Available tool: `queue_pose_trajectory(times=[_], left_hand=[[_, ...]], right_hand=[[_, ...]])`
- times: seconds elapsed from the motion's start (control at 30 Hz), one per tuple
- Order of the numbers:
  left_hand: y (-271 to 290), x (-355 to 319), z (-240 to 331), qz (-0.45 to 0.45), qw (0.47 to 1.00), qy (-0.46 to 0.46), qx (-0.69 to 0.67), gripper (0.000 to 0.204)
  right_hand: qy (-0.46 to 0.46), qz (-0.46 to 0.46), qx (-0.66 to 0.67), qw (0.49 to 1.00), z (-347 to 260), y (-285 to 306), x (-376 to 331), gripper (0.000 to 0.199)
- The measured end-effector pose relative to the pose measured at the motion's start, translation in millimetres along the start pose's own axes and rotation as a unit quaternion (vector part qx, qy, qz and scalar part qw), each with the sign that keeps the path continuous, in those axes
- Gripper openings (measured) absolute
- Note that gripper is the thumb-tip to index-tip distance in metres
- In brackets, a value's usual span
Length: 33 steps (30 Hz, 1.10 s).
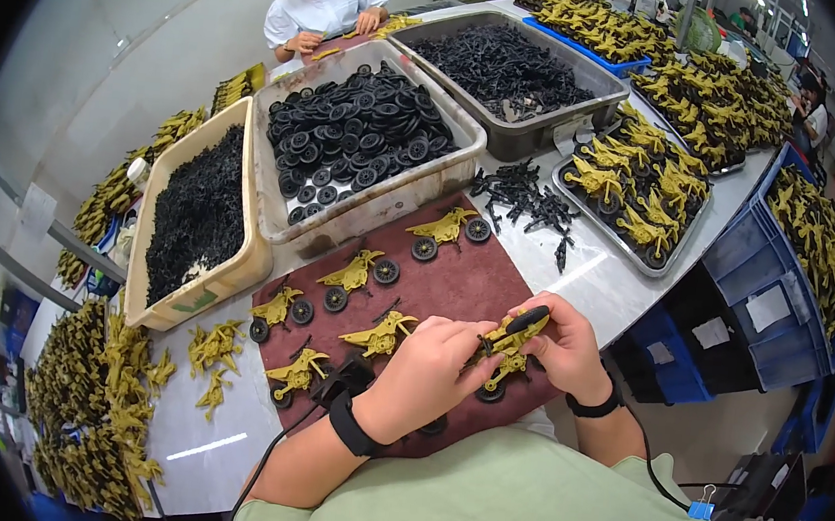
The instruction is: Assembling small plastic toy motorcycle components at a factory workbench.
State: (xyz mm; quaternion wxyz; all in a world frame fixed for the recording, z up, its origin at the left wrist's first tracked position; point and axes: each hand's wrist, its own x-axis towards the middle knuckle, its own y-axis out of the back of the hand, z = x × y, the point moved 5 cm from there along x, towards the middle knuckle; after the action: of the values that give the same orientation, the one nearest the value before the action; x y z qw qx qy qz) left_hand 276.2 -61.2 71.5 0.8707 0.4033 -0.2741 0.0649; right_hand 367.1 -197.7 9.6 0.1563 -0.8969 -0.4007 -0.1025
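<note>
Head view: left hand [424, 374] and right hand [562, 347] both closed on a yellow toy motorcycle [508, 342], raised just above the maroon mat [456, 282], turned for wheel fitting. Similar bikes [378, 334] spread alongside, wheel tub [272, 208] near.

Toy part [508, 342] pinched between left hand [423, 377] and right hand [562, 350]: yellow moulded plastic, slight sheen, with a matt black plastic wheel [528, 319] at its top. Directly under the grip, a maroon mat [456, 282] that looks like soft matt cloth or felt, lying on a smooth glossy white tabletop [605, 279] that throws back light streaks. Beyond the grip, the beige bin [362, 210] of black wheels looks like scuffed dull plastic, and the tray [629, 251] to the right of it reads as bare metal.
</note>
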Motion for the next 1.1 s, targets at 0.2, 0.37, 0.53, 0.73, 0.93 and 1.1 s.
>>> queue_pose_trajectory(times=[0.2, 0.37, 0.53, 0.73, 0.93, 1.1], left_hand=[[7, -3, 11, -0.040, 0.999, -0.025, -0.015, 0.025], [10, -2, 12, -0.063, 0.998, -0.027, -0.013, 0.026], [13, -6, 11, -0.042, 0.997, -0.045, 0.049, 0.034], [20, -6, 13, 0.009, 0.952, -0.124, 0.279, 0.041], [26, -7, 12, 0.020, 0.959, -0.107, 0.261, 0.047], [26, -23, -18, 0.100, 0.946, 0.165, -0.261, 0.044]], right_hand=[[0.011, 0.008, 0.008, 1.000, -3, -5, -12, 0.029], [0.030, -0.003, -0.011, 0.999, -12, -9, -9, 0.020], [0.050, -0.055, -0.076, 0.994, -20, -13, -4, 0.030], [-0.150, -0.001, 0.346, 0.926, -3, -11, 2, 0.034], [-0.133, 0.040, 0.136, 0.981, -2, -15, 3, 0.036], [-0.108, -0.021, 0.030, 0.993, -20, -24, 4, 0.031]])
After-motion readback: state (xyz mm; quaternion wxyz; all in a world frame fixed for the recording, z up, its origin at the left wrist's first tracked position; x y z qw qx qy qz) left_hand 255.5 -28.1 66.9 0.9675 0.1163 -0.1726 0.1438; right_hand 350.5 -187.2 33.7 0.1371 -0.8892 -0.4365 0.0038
